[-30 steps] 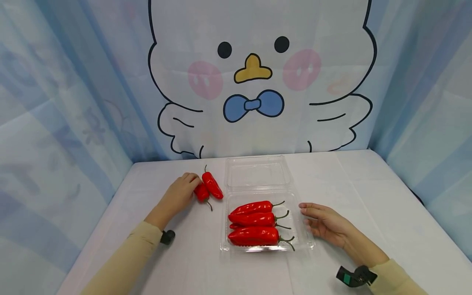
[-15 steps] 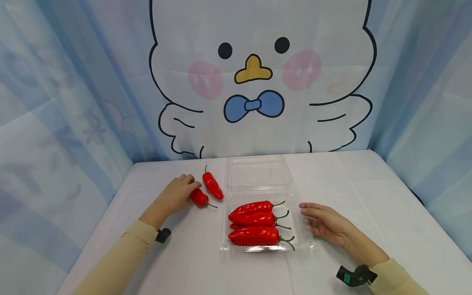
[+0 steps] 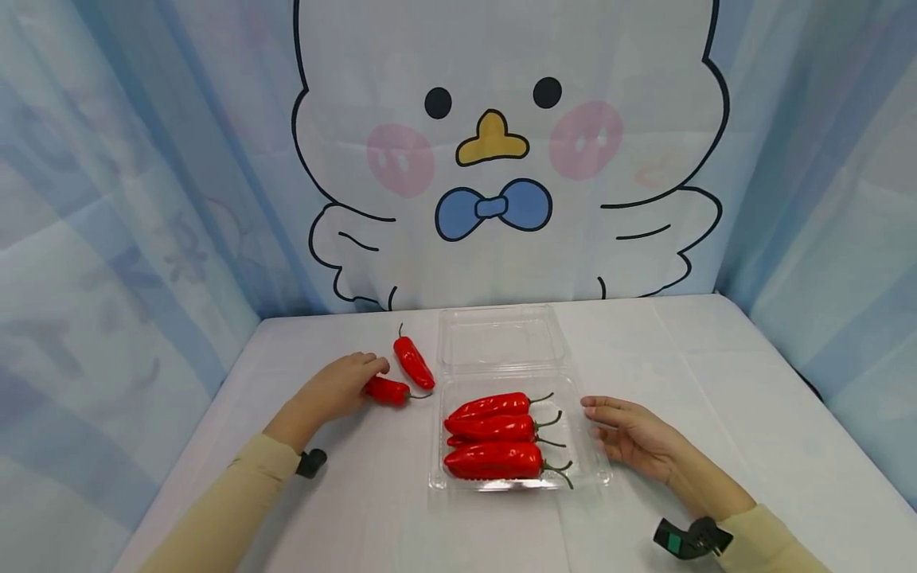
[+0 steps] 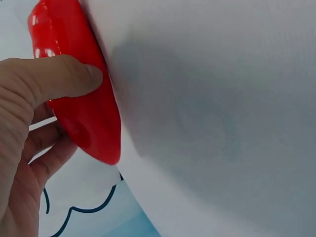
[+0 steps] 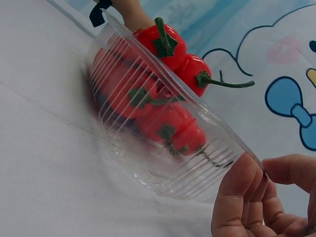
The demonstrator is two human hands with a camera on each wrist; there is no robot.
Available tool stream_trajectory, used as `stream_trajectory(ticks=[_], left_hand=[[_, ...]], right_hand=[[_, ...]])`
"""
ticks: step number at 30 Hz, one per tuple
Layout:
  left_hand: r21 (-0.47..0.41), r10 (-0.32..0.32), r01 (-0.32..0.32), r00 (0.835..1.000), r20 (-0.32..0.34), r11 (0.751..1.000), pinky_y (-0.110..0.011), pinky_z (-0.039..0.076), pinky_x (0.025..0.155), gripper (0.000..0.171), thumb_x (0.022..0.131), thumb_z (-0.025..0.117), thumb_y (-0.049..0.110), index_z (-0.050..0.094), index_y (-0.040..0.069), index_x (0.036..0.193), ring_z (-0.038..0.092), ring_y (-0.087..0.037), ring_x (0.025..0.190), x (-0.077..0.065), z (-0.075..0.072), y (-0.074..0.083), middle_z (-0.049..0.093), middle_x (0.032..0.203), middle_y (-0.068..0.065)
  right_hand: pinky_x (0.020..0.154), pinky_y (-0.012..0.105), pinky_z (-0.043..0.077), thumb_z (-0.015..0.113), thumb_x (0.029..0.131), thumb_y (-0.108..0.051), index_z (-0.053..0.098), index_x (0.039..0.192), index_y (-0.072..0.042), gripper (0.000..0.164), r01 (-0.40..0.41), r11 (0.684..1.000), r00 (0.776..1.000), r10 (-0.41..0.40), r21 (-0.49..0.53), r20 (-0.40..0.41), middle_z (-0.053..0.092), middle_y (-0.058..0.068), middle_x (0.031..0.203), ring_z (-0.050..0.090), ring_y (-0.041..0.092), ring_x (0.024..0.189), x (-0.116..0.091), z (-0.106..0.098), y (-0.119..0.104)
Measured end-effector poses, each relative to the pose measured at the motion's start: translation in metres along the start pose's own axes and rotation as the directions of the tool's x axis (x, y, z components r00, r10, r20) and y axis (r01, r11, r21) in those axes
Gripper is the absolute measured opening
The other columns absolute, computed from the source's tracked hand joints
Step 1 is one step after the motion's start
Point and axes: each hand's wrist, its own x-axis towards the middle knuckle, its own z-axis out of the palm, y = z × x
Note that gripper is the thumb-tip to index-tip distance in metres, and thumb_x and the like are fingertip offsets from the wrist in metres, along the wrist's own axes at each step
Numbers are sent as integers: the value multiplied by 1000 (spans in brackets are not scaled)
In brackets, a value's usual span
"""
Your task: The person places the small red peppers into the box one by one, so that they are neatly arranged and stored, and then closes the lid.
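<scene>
My left hand [image 3: 338, 387] holds a red chili pepper [image 3: 389, 391] at the left of the white table, its stem pointing right. In the left wrist view, the thumb [image 4: 74, 76] lies across that pepper's glossy side and the other fingers are behind it. An open clear plastic clamshell box [image 3: 487, 486] stands in the middle with several red peppers [image 3: 494, 460] lying side by side, stems to the right. At its right edge is my right hand [image 3: 637, 439]; the right wrist view shows thumb and fingers pinching the rim of the box [image 5: 168, 185].
Another red pepper [image 3: 413, 362] lies just beyond the left hand, close to the box. The box's lid [image 3: 501, 338] is folded back flat toward the rear. Behind the table [image 3: 358, 509] hangs a curtain [image 3: 645, 263] with a cartoon bird.
My left hand has drawn back slightly left and nearer with the pepper. That pepper has swung from stem toward me to stem pointing right. The right hand stays put.
</scene>
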Motion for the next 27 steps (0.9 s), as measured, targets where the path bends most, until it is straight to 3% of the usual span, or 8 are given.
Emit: stream_trajectory(ticks=[4, 9, 13, 20, 23, 27], left_hand=[[-34, 4, -4, 1000, 3, 999, -39, 59, 95, 42, 81, 87, 8, 67, 12, 118, 62, -22, 105, -4, -4, 2, 66, 110, -6], [-57, 23, -26, 998, -50, 998, -38, 60, 93, 37, 80, 87, 5, 66, 11, 110, 61, -20, 101, -10, -10, 7, 65, 107, -5], [-72, 38, -44, 996, -78, 996, -38, 60, 93, 42, 81, 86, 4, 66, 11, 118, 63, -20, 103, -13, -13, 10, 65, 110, -5], [-9, 93, -96, 983, -161, 995, -39, 60, 93, 43, 82, 86, 5, 68, 11, 121, 64, -22, 102, -17, -19, 21, 66, 111, -5], [33, 72, -67, 981, -178, 997, -40, 60, 93, 43, 81, 86, 5, 66, 9, 119, 64, -24, 101, -16, -20, 25, 67, 112, -7], [46, -6, 15, 984, -176, 999, -40, 60, 92, 45, 79, 87, 3, 64, 7, 118, 64, -24, 98, -15, -21, 27, 66, 111, -9]], right_hand=[[72, 21, 59, 59, 105, -18, 57, 128, -9, 24, -7, 1000, 1000, 7, 4, 2, 62, -2, 105, 61, 7, 83, 1, 0, 1], [72, 20, 58, 60, 105, -17, 56, 129, -8, 26, -1, 1000, 1000, 1, 0, 2, 62, -3, 104, 61, 7, 83, 1, 0, 1], [72, 20, 59, 60, 105, -17, 56, 129, -8, 26, 2, 1000, 1000, -2, 5, 7, 63, -3, 103, 62, 7, 83, 0, 0, 1], [71, 20, 59, 59, 105, -16, 56, 128, -9, 24, 6, 1000, 1000, -6, 3, 9, 62, -3, 103, 61, 6, 82, 1, -1, 1], [71, 20, 59, 59, 105, -17, 57, 128, -9, 23, 4, 1000, 1000, -5, 3, 7, 62, -3, 103, 61, 7, 82, 1, -1, 1], [72, 20, 59, 59, 106, -17, 57, 128, -10, 23, 2, 1000, 1000, -2, 6, 8, 62, -3, 104, 61, 7, 83, 0, 0, 1]])
